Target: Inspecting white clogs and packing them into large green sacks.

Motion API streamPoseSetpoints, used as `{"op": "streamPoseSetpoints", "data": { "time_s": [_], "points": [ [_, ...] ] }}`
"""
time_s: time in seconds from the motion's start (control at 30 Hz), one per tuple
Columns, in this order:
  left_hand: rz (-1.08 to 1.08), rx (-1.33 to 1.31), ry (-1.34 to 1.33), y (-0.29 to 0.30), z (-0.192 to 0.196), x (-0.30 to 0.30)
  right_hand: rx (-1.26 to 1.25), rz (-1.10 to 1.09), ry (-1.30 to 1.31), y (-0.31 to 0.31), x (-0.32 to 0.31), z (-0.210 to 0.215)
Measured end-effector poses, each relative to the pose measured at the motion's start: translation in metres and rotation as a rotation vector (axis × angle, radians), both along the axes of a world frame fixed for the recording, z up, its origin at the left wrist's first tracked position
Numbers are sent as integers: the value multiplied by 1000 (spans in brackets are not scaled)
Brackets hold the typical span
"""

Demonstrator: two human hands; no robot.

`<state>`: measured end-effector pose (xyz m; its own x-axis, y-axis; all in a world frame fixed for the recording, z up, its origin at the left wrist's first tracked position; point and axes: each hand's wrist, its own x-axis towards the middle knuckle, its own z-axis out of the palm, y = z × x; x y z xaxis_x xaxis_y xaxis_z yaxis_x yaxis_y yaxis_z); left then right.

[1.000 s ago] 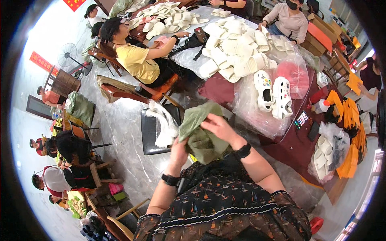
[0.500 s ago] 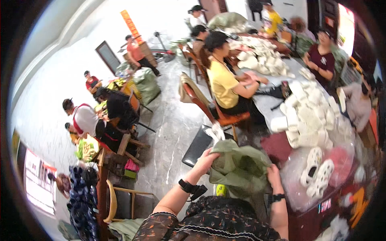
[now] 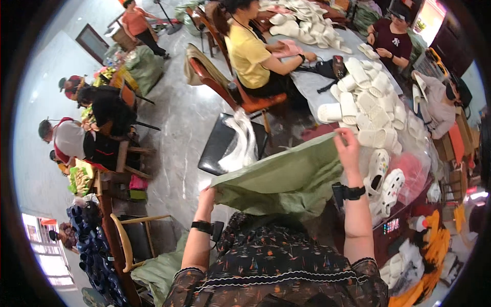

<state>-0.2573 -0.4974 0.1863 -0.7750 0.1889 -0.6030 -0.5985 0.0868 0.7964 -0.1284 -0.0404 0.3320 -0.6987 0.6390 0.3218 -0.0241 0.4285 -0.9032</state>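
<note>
A large green sack (image 3: 279,171) is stretched between my two hands in front of my body, its upper edge running slantwise from left to right. My left hand (image 3: 206,197) grips the left corner of that edge, with the fingers partly hidden behind the cloth. Farther out, at the opposite corner, my right hand (image 3: 349,149) pinches the edge between thumb and fingers. The lower folds of the sack hang close to my patterned dark top. Just beyond the sack lies a bunch of whitish plastic (image 3: 239,143) on a black seat (image 3: 217,140).
Right of the sack, a table (image 3: 307,89) carries a heap of white slippers (image 3: 365,102). White clogs (image 3: 391,189) lie nearer me on clear plastic. A person in yellow (image 3: 248,56) sits on an orange-brown chair (image 3: 263,100). Dark blue footwear (image 3: 94,250) is piled at left.
The sack was bunched up and is now spread wide. My left hand has moved left, and my right hand has gone farther out from my body. The whole view has shifted too.
</note>
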Motion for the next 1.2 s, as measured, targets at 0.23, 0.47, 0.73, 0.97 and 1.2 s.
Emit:
{"op": "streamPoseSetpoints", "data": {
  "time_s": [0.23,0.47,0.73,0.97,1.2],
  "points": [
    [94,72,-52,0,-31,-5,235,67,-344,13,-24,-55],
    [-169,-163,384,13,-10,-50,-83,49,-389,71,-107,-59],
    [653,243,-239,13,-53,-12,-197,525,-363,60,-258,-101],
    [941,311,-452,35,-135,51,137,627,-774,51,-330,-203],
    [435,-894,178,40,-127,-15,344,513,-632,65,-394,-245]
  ]
}}
